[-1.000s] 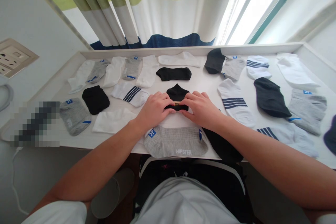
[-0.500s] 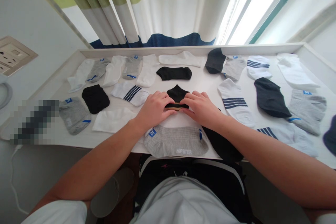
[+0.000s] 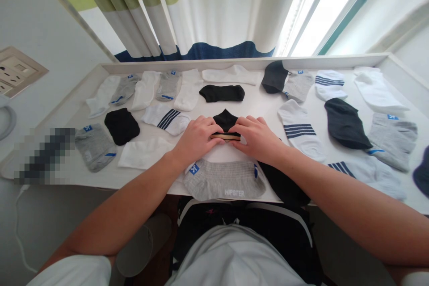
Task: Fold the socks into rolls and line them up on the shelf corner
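Note:
Between my two hands is a black sock (image 3: pixel 225 120), its far end pointing away from me and a tan band showing along its near edge. My left hand (image 3: pixel 200 136) pinches the left side of that edge, thumb below and fingers on top. On the other side my right hand (image 3: pixel 255 137) grips the right end the same way. Just below the hands lies a grey sock (image 3: pixel 224 179) with blue marks and the word HIPSTER. Another black sock (image 3: pixel 284 185) is partly covered by my right forearm.
White, grey, black and striped socks lie about the white tabletop (image 3: pixel 261 111), among them a black sock (image 3: pixel 222 93) beyond my hands and a striped sock (image 3: pixel 300 129) to the right. A raised rim (image 3: pixel 234 63) runs along the back, before a curtain (image 3: pixel 228 13). A blurred dark object (image 3: pixel 48 154) lies left.
The near edge of the held black sock has turned so more of the tan band shows. My right hand has shifted slightly left; the other socks stay put.

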A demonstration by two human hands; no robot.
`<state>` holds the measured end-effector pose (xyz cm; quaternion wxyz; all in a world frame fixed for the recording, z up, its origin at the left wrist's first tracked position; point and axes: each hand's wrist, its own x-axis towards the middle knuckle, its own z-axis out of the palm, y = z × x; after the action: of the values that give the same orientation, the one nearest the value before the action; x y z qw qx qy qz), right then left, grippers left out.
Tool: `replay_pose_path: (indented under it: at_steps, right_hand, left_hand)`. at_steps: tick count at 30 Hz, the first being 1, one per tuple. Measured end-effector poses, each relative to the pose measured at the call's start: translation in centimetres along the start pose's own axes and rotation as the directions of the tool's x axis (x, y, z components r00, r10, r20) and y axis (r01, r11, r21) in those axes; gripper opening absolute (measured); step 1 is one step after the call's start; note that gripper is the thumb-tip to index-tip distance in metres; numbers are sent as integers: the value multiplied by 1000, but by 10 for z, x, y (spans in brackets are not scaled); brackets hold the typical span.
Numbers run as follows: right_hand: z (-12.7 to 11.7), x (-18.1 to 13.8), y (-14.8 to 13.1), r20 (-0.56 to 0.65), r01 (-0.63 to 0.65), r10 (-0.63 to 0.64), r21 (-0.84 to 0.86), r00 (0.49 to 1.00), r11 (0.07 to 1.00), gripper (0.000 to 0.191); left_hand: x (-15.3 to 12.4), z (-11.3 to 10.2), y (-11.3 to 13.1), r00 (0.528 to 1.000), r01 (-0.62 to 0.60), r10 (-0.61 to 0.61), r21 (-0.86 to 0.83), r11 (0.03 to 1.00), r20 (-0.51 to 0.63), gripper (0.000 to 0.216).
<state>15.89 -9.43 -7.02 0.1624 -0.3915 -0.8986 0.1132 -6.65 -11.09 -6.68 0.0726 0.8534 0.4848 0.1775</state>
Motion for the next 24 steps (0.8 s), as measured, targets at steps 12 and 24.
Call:
replay_pose_path:
  at_steps: [12,24]
  right_hand:
    - [-4,1,-2,3,-14,14,-40,1000,999,8]
    - [-4,3,-1,32,-42,42,0,999,999,13]
  left_hand:
    - [2,1,0,999,11,-11,8,1000,32,14]
    - [-2,-3,3,999,38,-35,79,996,-36,22]
